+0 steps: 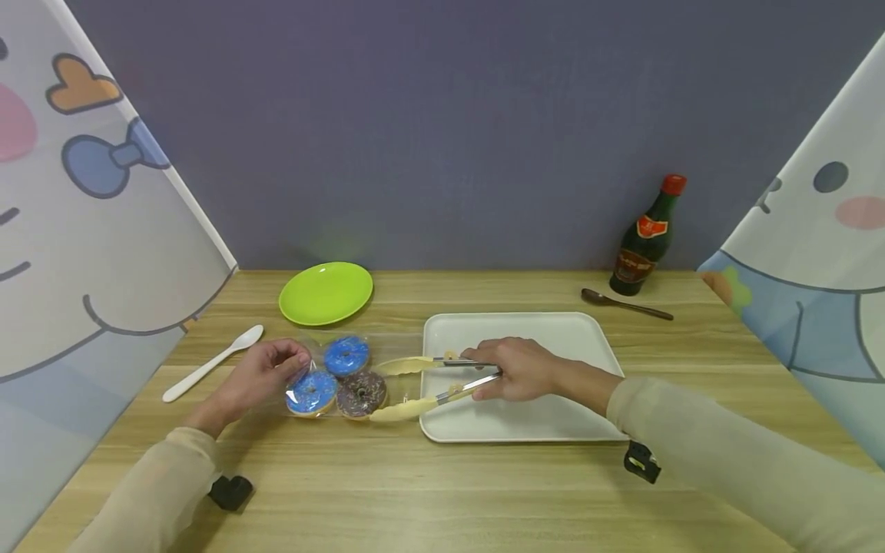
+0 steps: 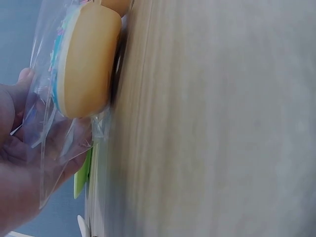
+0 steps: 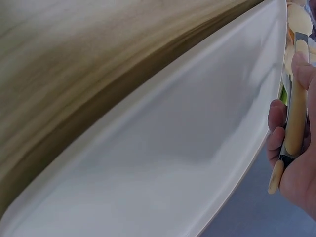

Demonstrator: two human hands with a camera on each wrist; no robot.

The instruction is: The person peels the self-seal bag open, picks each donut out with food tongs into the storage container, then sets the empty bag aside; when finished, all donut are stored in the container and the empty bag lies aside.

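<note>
My left hand (image 1: 252, 382) pinches the left end of a clear plastic bag (image 2: 42, 136). Inside lie two blue-iced donuts (image 1: 336, 358) and one dark brown donut (image 1: 349, 403) with sprinkles. A donut's tan side (image 2: 91, 61) shows through the film in the left wrist view. In my right hand (image 1: 518, 369) is a pair of tongs (image 1: 402, 410) with pale yellow heads, gripped over the white tray (image 1: 553, 430). The tong heads are spread apart and point left, at the brown donut's right side; whether they touch it or the bag, I cannot tell.
Behind the bag sits a green plate (image 1: 326, 294), with a white spoon (image 1: 214, 362) left of the bag. At the back right stand a dark bottle (image 1: 643, 242) with a red cap and a dark spoon (image 1: 625, 305). A grey wall (image 1: 442, 138) closes the back.
</note>
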